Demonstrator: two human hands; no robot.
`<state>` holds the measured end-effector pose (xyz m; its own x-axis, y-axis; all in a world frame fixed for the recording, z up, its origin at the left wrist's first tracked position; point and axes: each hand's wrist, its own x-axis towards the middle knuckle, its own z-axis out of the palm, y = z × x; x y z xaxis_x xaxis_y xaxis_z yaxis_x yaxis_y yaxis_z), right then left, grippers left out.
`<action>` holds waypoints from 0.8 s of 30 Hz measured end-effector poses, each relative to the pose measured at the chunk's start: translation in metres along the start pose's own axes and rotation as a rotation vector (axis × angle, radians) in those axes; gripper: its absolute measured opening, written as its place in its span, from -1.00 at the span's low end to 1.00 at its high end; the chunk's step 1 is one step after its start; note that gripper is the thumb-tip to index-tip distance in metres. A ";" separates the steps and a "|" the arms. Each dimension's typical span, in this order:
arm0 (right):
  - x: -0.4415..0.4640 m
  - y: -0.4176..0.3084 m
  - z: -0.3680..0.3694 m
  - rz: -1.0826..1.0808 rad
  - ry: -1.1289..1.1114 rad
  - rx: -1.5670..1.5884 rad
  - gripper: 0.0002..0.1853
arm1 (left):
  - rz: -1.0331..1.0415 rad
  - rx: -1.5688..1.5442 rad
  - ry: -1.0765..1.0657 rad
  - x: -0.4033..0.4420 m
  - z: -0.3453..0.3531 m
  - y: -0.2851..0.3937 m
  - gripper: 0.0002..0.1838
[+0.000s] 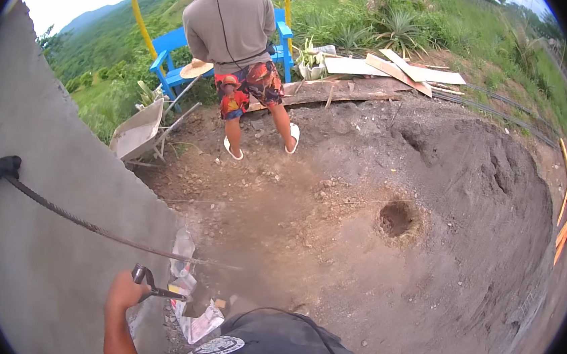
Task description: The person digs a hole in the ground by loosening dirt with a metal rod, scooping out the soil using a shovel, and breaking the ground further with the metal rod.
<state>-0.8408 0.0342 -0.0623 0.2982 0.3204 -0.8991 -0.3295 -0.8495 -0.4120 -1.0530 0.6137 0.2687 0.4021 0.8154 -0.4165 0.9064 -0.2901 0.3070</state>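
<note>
Shirt (282, 349), left hand (126, 291) gripping handle (167, 293), plant (309, 56) in pot (311, 72)

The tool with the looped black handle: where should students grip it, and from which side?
The looped handle looks best, fingers wrapped round its end bar. Come from the picture's left: the shaft runs off to the right, so the loop is the end facing that way. The left hand grips there now.

outdoor building site, rough ground, bare grey wall (51, 130), round hole (396, 218) dug in dirt, heap of dark sand (477, 194), wheelbarrow (139, 131), loose boards (351, 66) lying about, green hills (173, 9) behind
</note>
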 end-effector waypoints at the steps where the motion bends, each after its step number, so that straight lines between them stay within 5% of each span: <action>1: -0.007 0.006 -0.005 0.011 -0.003 0.018 -0.60 | 0.042 0.001 0.032 -0.017 -0.007 0.029 -0.69; 12: -0.042 0.046 -0.041 0.008 -0.002 0.013 -0.65 | 0.310 0.226 -0.106 -0.037 0.004 0.174 -0.55; 15: -0.032 0.050 -0.088 0.311 -0.005 0.842 -0.68 | 0.427 0.229 -0.301 -0.027 0.006 0.216 -0.57; 18: -0.034 0.053 -0.124 0.133 0.500 0.650 -0.68 | 0.591 0.226 -0.439 -0.009 0.008 0.255 -0.52; 21: -0.035 0.112 -0.149 0.070 0.761 0.502 -0.68 | 0.736 0.196 -0.552 0.007 0.015 0.289 -0.47; 24: -0.080 0.112 -0.133 0.225 0.754 0.788 -0.64 | 0.804 0.224 -0.654 0.013 0.022 0.333 -0.46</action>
<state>-0.7821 -0.1425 -0.0170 0.5400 -0.3712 -0.7554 -0.8412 -0.2672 -0.4701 -0.7433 0.5166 0.3468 0.8252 -0.0665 -0.5610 0.3192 -0.7645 0.5600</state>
